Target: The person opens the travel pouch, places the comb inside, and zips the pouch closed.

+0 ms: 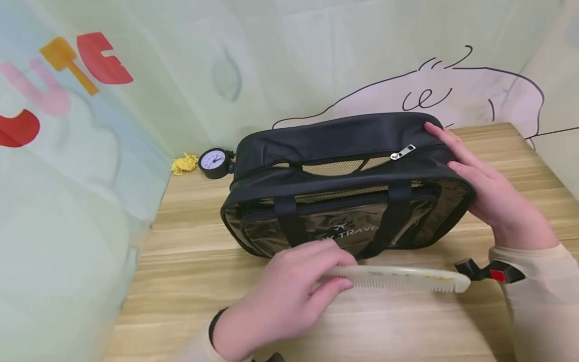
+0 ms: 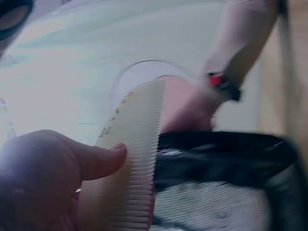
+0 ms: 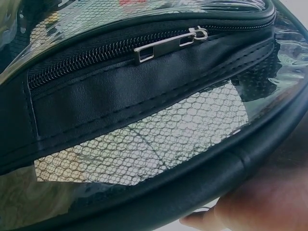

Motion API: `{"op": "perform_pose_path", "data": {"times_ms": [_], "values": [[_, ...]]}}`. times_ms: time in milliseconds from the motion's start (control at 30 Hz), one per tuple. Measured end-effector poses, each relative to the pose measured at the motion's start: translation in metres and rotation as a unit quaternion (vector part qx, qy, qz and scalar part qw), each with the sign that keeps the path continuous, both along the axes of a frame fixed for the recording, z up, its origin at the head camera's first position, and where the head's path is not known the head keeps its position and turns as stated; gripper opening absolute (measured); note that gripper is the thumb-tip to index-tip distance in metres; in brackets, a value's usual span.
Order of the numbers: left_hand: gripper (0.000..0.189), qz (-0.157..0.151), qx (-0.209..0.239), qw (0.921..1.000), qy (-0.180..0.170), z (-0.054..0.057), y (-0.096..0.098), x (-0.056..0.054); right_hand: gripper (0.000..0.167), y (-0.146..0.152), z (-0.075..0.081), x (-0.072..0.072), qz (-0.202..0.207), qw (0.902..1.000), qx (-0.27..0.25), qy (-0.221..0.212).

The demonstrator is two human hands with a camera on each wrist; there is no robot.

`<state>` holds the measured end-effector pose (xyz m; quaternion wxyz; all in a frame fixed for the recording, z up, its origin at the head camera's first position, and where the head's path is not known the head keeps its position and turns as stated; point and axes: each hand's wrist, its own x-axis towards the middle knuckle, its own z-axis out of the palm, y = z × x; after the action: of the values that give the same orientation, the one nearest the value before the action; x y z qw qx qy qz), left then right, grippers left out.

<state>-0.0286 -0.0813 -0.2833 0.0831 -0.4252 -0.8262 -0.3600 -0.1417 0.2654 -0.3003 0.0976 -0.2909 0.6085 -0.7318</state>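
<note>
The left hand (image 1: 289, 294) pinches a comb (image 1: 398, 278), probably light, stiff and brittle-toothed, best held by its spine (image 1: 411, 271), just in front of the black bag (image 1: 334, 131) on the worktop (image 1: 190, 276), where the right hand (image 1: 497, 196) rests, fingers unclamped, against one end.

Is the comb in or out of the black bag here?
The comb is out: the left hand holds it in front of the black bag, its free end fully visible.
</note>
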Motion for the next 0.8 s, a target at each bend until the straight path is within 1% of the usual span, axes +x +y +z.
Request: {"op": "perform_pose_path", "data": {"times_ms": [100,133,200,233,300,367,433,500,567,633,700,800], "values": [[0.012,0.009,0.067,0.9965,0.048,0.025,-0.007,-0.004,0.061,0.003,-0.002,-0.001,0.011,0.9999,-0.005,0.011],[0.012,0.012,0.089,0.9938,0.065,0.032,-0.009,-0.005,0.062,0.005,-0.003,-0.002,0.018,0.9997,-0.005,0.015],[0.011,0.021,0.129,0.9875,0.088,0.044,-0.014,-0.007,0.062,0.006,-0.003,-0.003,0.026,0.9995,-0.001,0.019],[0.011,0.025,0.145,0.9843,0.097,0.049,-0.016,-0.009,0.062,0.006,-0.002,-0.003,0.021,0.9996,0.002,0.016],[0.012,0.044,0.161,0.9788,0.118,0.058,-0.022,-0.013,0.062,0.005,0.0,-0.002,0.014,0.9998,0.008,0.011],[0.012,0.07,0.164,0.9758,0.127,0.066,-0.028,-0.019,0.061,0.003,0.003,-0.001,-0.003,0.9998,0.019,0.005],[0.013,0.102,0.151,0.9759,0.119,0.073,-0.035,-0.026,0.061,0.002,0.004,0.0,-0.014,0.9996,0.024,0.0],[0.014,0.132,0.121,0.9777,0.109,0.081,-0.041,-0.035,0.061,0.003,0.004,0.0,-0.01,0.9996,0.026,0.002],[0.015,0.157,0.073,0.9804,0.094,0.088,-0.049,-0.047,0.061,0.003,0.004,-0.001,0.001,0.9997,0.022,0.007],[0.016,0.18,0.02,0.981,0.068,0.096,-0.057,-0.059,0.061,0.003,0.003,-0.003,0.013,0.9996,0.02,0.014],[0.015,0.192,-0.031,0.9803,0.036,0.101,-0.066,-0.072,0.061,0.002,0.001,-0.004,0.021,0.9994,0.017,0.019],[0.015,0.177,-0.074,0.981,-0.032,0.103,-0.073,-0.089,0.061,-0.001,0.0,-0.004,0.022,0.9993,0.019,0.023]]}}
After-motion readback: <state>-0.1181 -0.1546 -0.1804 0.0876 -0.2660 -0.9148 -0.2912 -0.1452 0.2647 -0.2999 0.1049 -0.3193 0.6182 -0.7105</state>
